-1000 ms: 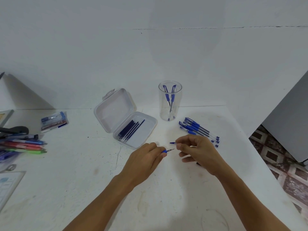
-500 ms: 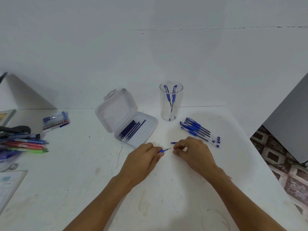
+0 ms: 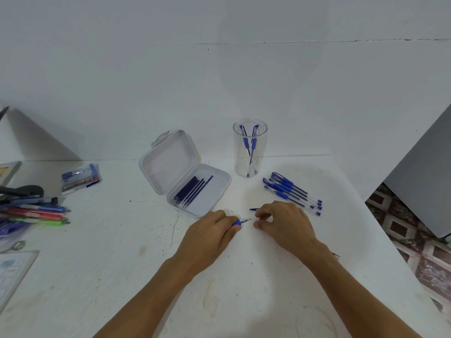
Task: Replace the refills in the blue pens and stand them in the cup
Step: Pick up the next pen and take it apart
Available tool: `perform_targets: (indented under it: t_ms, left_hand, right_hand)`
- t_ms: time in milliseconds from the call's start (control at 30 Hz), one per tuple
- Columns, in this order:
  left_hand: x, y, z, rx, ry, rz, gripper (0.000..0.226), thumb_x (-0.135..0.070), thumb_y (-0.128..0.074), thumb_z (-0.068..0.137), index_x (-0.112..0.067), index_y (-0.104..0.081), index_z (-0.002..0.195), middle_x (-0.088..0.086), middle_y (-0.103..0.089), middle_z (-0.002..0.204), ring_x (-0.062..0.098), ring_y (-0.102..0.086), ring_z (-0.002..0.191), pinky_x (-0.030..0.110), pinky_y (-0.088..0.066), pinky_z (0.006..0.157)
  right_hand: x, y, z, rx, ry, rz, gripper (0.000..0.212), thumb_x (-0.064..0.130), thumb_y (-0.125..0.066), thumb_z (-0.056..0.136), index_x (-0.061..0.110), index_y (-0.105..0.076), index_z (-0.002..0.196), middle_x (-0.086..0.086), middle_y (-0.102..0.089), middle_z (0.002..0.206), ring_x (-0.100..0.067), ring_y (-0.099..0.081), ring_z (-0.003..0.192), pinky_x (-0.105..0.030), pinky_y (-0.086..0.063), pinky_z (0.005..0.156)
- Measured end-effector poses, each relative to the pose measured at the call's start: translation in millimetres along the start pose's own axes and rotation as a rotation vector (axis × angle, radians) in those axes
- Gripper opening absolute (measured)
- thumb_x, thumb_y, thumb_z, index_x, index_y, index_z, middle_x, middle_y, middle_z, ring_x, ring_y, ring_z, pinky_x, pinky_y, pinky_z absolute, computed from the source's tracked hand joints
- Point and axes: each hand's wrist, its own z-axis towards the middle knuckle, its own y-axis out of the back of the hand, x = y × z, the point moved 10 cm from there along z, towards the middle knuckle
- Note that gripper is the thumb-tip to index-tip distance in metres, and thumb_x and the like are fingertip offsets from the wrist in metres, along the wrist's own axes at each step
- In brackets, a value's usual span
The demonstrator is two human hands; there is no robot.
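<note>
- Done so far, as I judge it: 2 blue pens [image 3: 249, 145] stand in the clear cup [image 3: 250, 167], leaning against each other, tips down; the cup sits at the back of the white table [image 3: 122, 264], near the wall
- Left to do: about 5 loose pens [image 3: 292, 192] lie side by side to the right of the cup, capped, apparently not yet handled; the exact count is hard to read; so well under half the batch looks finished
- In hand: the left hand [image 3: 212, 235] has its fingers curled round the held pen [image 3: 238, 223], gripping it at the blue rubber sleeve; the bare tip points right towards the other hand; the pen is low over the table, in front of the case
- The right hand [image 3: 285, 223] is just beside that tip, fingers curled, thumb and forefinger a little apart; I cannot tell whether they pinch anything
- A small blue piece [image 3: 253, 209] shows just past the right knuckles; held or lying on the table, I cannot say
- Spare refills [image 3: 192, 191], dark and thin, lie bunched in the open plastic case [image 3: 219, 196], lid tipped back, left of the cup
- The step looks like work on the tip end of the held pen; whether a new refill is already inside is hidden
</note>
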Motion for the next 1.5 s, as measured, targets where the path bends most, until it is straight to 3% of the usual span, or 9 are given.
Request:
perform_targets:
  t_ms: [167, 333, 467, 567, 800, 967, 1200, 1367, 1500]
  left_hand:
    - [2.5, -0.7, -0.4, 0.005, 0.001, -0.006, 0.033, -0.043, -0.039, 0.101, -0.023, -0.063, 0.112, -0.014, -0.054, 0.086, 0.000, -0.039, 0.073, 0.004, -0.023, 0.057]
    - [1.8, 0.2, 0.9, -0.001, 0.010, -0.002, 0.033, -0.043, -0.039, 0.101, -0.024, -0.064, 0.111, -0.015, -0.052, 0.085, 0.000, -0.038, 0.074, 0.007, -0.022, 0.057]
    - [-1.4, -6.3, 2.8, 0.030, 0.006, -0.008, 0.030, -0.042, -0.041, 0.101, -0.025, -0.062, 0.114, -0.019, -0.045, 0.085, 0.002, -0.039, 0.074, 0.016, -0.031, 0.058]
    - [-6.0, -7.4, 5.1, 0.050, -0.012, -0.025, 0.031, -0.041, -0.042, 0.101, -0.024, -0.062, 0.116, -0.013, -0.055, 0.087, 0.004, -0.045, 0.075, 0.017, -0.035, 0.059]
    - [-5.2, -4.7, 3.2, 0.048, -0.026, 0.004, 0.030, -0.041, -0.043, 0.101, -0.024, -0.063, 0.115, -0.012, -0.054, 0.085, 0.003, -0.040, 0.073, 0.017, -0.033, 0.057]
    - [-4.5, -3.7, 2.2, 0.037, -0.034, -0.011, 0.031, -0.041, -0.043, 0.101, -0.023, -0.063, 0.116, -0.012, -0.054, 0.086, 0.003, -0.039, 0.073, 0.017, -0.034, 0.057]
    - [-11.5, -1.2, 4.5, 0.040, -0.051, -0.008, 0.028, -0.040, -0.044, 0.101, -0.024, -0.062, 0.116, -0.012, -0.054, 0.085, 0.007, -0.046, 0.074, 0.021, -0.039, 0.056]
    - [-3.6, 3.0, 0.6, 0.014, -0.053, 0.022, 0.030, -0.040, -0.042, 0.100, -0.024, -0.063, 0.114, -0.012, -0.056, 0.088, 0.005, -0.044, 0.074, 0.015, -0.032, 0.059]
    - [-2.7, 2.9, 0.3, -0.001, -0.023, 0.010, 0.034, -0.042, -0.037, 0.100, -0.024, -0.063, 0.113, -0.012, -0.057, 0.088, 0.009, -0.050, 0.075, 0.018, -0.038, 0.056]
  right_hand:
    - [0.1, 4.6, -2.3, -0.002, 0.025, 0.064, 0.034, 0.037, -0.068, 0.090, 0.026, -0.066, 0.122, 0.008, -0.067, 0.110, -0.007, -0.060, 0.096, -0.020, -0.046, 0.091]
    - [-7.1, 40.6, -20.6, -0.232, 0.051, 0.263, 0.019, 0.028, -0.065, 0.092, 0.030, -0.072, 0.109, 0.020, -0.067, 0.095, 0.006, -0.057, 0.075, -0.005, -0.039, 0.069]
    - [14.4, 29.6, -26.5, -0.111, 0.163, 0.241, 0.025, 0.036, -0.067, 0.090, 0.037, -0.069, 0.115, 0.020, -0.066, 0.102, -0.001, -0.059, 0.082, -0.020, -0.053, 0.078]
    - [22.7, 16.3, -22.3, -0.056, 0.191, 0.120, 0.030, 0.047, -0.066, 0.087, 0.039, -0.068, 0.117, 0.019, -0.063, 0.107, 0.002, -0.053, 0.081, -0.019, -0.048, 0.080]
    - [22.8, 18.9, -19.8, -0.074, 0.220, 0.019, 0.024, 0.040, -0.063, 0.092, 0.032, -0.070, 0.113, 0.012, -0.066, 0.103, -0.003, -0.053, 0.086, -0.026, -0.051, 0.087]
    - [32.5, 25.6, -29.5, -0.149, 0.322, -0.053, 0.041, 0.047, -0.063, 0.090, 0.038, -0.060, 0.130, 0.014, -0.060, 0.123, -0.009, -0.051, 0.107, -0.025, -0.042, 0.096]
    - [36.2, 30.5, -38.4, -0.235, 0.440, -0.134, 0.019, 0.032, -0.073, 0.085, 0.025, -0.076, 0.102, 0.004, -0.074, 0.087, -0.015, -0.061, 0.074, -0.028, -0.048, 0.068]
    - [-6.7, 52.6, -52.4, -0.376, 0.369, -0.136, 0.015, 0.030, -0.074, 0.085, 0.029, -0.075, 0.100, 0.012, -0.071, 0.082, -0.016, -0.059, 0.075, -0.033, -0.048, 0.067]
    - [-36.3, 60.9, -64.8, -0.424, 0.266, -0.110, 0.017, 0.027, -0.075, 0.085, 0.028, -0.074, 0.102, 0.012, -0.073, 0.083, -0.020, -0.058, 0.081, -0.036, -0.048, 0.070]
